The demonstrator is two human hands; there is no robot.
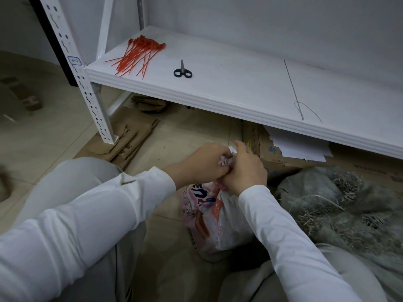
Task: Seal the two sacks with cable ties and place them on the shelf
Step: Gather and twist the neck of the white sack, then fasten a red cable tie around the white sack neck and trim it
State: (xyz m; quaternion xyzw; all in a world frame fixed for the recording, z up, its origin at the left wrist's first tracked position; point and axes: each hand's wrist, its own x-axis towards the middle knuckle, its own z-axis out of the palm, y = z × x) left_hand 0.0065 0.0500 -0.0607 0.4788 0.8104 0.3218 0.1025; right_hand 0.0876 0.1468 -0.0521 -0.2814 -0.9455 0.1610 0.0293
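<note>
A white sack with pink, blue and orange print (214, 216) stands on the floor between my knees. My left hand (204, 163) and my right hand (244, 167) both grip its bunched neck, which pokes out between them. A second sack of grey mesh (340, 203), stuffed with straw-like material, lies on the floor to the right. A pile of red cable ties (137, 56) rests at the left end of the white shelf (239, 83). No tie is visible at the sack's neck.
Black-handled scissors (182, 71) lie on the shelf right of the ties. A long needle with thread (294, 90) lies further right. Flattened cardboard (124, 140) surrounds the shelf post, and a carton with white papers (290, 149) sits under the shelf.
</note>
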